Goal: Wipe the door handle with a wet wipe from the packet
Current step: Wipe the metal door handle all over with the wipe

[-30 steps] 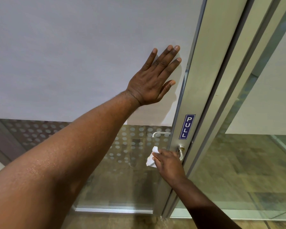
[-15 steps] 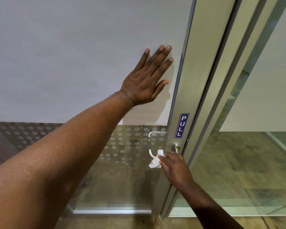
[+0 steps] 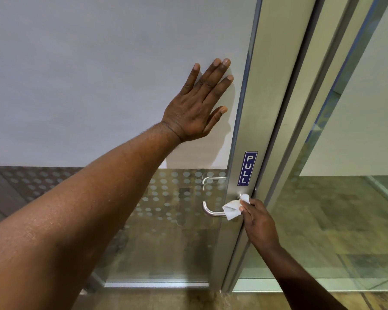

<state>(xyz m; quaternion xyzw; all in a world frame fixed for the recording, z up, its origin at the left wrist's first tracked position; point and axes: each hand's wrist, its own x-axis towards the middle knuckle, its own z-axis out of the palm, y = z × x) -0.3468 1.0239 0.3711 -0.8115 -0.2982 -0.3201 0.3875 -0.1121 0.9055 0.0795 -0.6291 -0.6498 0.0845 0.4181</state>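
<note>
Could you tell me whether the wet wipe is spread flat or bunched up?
Bunched: the wet wipe sits crumpled in the right hand against the door handle.

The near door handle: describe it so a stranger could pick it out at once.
Find the metal door frame with the blue PULL sign. Just below the sign, a brushed metal door handle sticks out to the left, and the right hand presses a white wet wipe onto it. A second handle higher up shows only through the dotted glass; nothing touches it.
</note>
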